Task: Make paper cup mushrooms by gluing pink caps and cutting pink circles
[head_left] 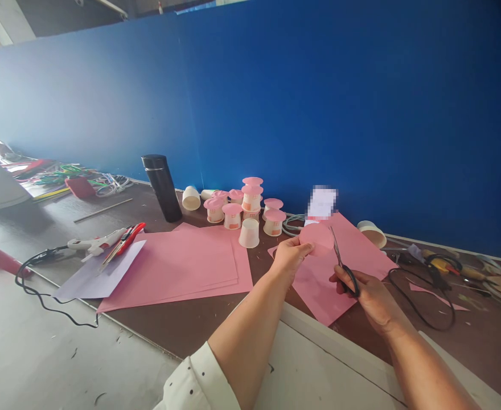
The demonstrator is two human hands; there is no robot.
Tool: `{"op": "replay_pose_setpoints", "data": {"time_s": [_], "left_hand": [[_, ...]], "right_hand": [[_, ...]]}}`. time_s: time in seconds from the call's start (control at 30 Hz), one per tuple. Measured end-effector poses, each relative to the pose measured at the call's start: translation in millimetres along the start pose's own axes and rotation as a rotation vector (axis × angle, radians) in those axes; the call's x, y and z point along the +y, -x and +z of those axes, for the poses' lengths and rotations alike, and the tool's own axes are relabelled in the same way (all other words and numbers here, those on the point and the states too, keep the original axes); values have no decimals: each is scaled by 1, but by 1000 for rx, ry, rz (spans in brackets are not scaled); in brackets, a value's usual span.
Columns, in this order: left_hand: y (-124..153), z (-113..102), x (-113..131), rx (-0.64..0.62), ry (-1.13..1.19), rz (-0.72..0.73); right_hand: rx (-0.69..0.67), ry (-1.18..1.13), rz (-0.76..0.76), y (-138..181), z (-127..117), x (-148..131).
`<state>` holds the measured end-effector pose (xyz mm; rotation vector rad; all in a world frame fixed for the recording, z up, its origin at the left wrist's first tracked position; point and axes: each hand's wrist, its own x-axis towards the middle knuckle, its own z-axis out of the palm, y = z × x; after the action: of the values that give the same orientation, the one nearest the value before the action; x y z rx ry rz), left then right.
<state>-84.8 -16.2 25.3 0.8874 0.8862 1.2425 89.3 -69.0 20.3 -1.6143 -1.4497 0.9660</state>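
My left hand pinches a rounded piece of pink paper by its lower left edge, held up over the table. In my right hand is a pair of scissors with dark handles, its fingers wrapped around them. The blades point up and touch or overlap the paper's right edge; I cannot tell which. Beneath both hands lies a larger pink sheet. Left of my left hand stands an upturned white paper cup. Several cups topped with pink paper discs stand behind it, some stacked.
A black bottle stands at the back. Pink sheets lie at left, with a glue gun and red cutter on a lilac sheet. Cables and tools clutter the right. A blue panel closes off the back.
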Motion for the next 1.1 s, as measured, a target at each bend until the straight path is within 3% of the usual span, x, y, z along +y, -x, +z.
{"op": "replay_pose_setpoints", "data": {"time_s": [1.1], "left_hand": [[3, 2, 2, 3, 12, -1]], "right_hand": [[57, 30, 33, 1, 1, -5]]}}
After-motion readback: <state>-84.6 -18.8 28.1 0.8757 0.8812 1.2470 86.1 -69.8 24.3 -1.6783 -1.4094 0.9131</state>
